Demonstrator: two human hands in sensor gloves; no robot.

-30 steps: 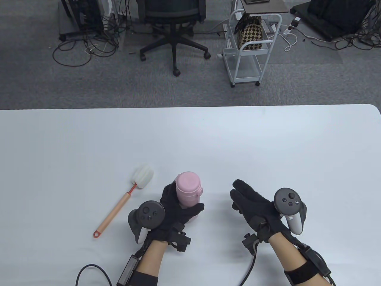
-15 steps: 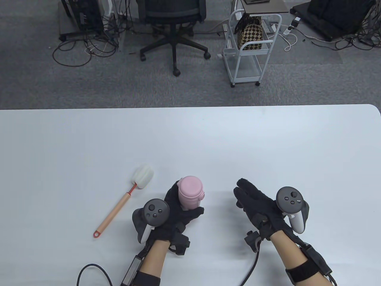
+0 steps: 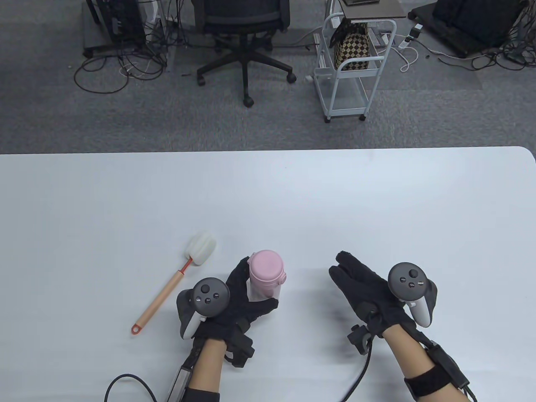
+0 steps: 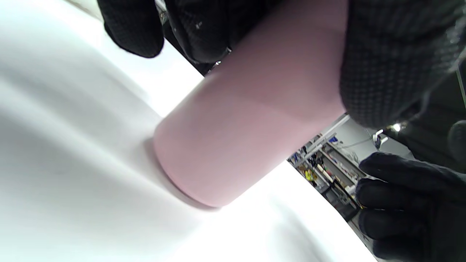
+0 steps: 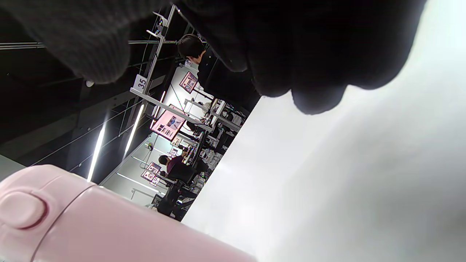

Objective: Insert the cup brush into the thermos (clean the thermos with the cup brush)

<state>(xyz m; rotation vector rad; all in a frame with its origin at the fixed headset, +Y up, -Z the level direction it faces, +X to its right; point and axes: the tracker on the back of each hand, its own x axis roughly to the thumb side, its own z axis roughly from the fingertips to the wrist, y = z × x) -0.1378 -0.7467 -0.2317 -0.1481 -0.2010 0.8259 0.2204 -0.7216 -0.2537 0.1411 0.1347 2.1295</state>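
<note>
My left hand point(image 3: 238, 301) wraps around the lower body of the pale pink cylindrical thermos point(image 3: 264, 279), which stands upright on the white worktop point(image 3: 377, 201) with its lid closed; my gloved fingers point(image 4: 397, 62) curl round its far side and my thumb lies across the near side. In the left wrist view the thermos base touches the worktop (the edge facing the camera looks very slightly shadowed, so I cannot tell whether it sits fully flat). A round push button point(image 5: 22, 210) shows on the lid's side in the right wrist view. My right hand point(image 3: 368, 289) is off to the right of the thermos, well apart from it, holding nothing, with its fingers point(image 3: 345, 264) stretched forward and lying loosely side by side, pointing up and to the left in the table view. The cup brush with its white sponge head and long peach-coloured handle point(image 3: 171, 282) lies flat on the worktop just to the left of my left hand, untouched, its sponge end towards the far edge and its red hanging loop nearest me. A grey tracker point(image 3: 207, 297) sits on the back of my left hand, and another one point(image 3: 408, 282) on my right.
</note>
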